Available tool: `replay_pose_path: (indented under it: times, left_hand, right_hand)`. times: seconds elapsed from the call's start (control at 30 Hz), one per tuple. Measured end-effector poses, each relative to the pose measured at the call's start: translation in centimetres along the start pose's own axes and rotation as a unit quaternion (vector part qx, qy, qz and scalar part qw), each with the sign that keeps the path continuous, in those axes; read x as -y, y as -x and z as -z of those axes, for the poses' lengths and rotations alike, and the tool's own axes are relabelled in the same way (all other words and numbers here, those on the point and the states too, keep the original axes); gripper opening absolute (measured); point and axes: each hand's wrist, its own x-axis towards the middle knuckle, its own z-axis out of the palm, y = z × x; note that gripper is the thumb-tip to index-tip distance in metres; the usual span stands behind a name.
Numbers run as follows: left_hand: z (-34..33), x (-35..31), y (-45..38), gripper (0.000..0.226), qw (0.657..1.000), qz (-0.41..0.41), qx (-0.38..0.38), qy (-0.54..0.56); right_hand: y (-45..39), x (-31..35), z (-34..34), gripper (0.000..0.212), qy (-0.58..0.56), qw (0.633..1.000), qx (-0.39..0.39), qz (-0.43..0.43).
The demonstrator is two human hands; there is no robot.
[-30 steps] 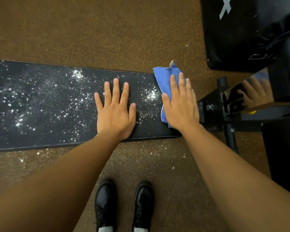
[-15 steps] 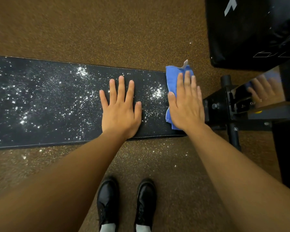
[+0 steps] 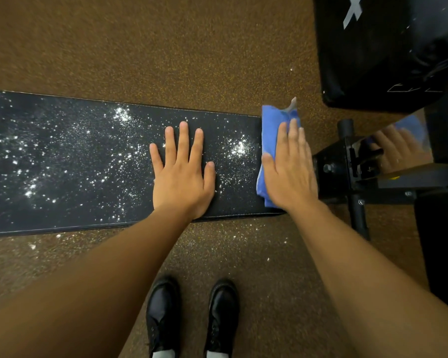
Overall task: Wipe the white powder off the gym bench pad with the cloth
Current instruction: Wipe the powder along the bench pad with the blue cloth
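A long black bench pad (image 3: 75,210) runs left to right across the view, speckled with white powder (image 3: 237,148) over most of its surface. My left hand (image 3: 183,171) lies flat on the pad with fingers spread and straight. At the pad's right end my right hand (image 3: 289,171) presses flat on a folded blue cloth (image 3: 270,117). The cloth sticks out beyond my fingertips and past the pad's far edge. A dense powder patch sits between my two hands.
The bench's black metal frame (image 3: 357,182) with bolts juts out right of the pad. A large black padded block (image 3: 388,47) stands at the upper right. Brown speckled floor (image 3: 166,47) surrounds the bench, with spilled powder near my black shoes (image 3: 192,313).
My right hand and the cloth have slid right, from partly over the pad to its very end. My left hand has stayed flat in the same spot on the pad.
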Motion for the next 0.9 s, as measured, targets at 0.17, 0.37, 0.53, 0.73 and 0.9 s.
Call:
replay_pose_path:
  times: [0.17, 0.37, 0.53, 0.73, 0.9]
  left_hand:
    - [0.1, 0.0, 0.1, 0.065, 1.0, 0.003, 0.002, -0.003]
    - [0.0, -0.1, 0.1, 0.064, 1.0, 0.003, 0.004, -0.006]
    - [0.1, -0.1, 0.0, 0.065, 1.0, -0.002, 0.004, -0.003]
    - [-0.1, -0.2, 0.0, 0.065, 1.0, 0.004, 0.003, -0.005]
    - [0.0, -0.2, 0.0, 0.065, 1.0, 0.001, 0.004, -0.003]
  right_hand:
    - [3.7, -1.2, -0.5, 0.071, -0.023, 0.999, 0.012, -0.019]
    - [-1.9, 1.2, -0.1, 0.065, 0.037, 0.999, -0.001, -0.019]
    - [3.0, 0.3, -0.2, 0.069, 0.031, 1.0, -0.002, 0.002]
    - [-1.6, 1.4, 0.1, 0.068, 0.04, 0.997, 0.004, -0.059]
    - [1.4, 1.5, -0.3, 0.067, 0.075, 0.997, -0.002, 0.035]
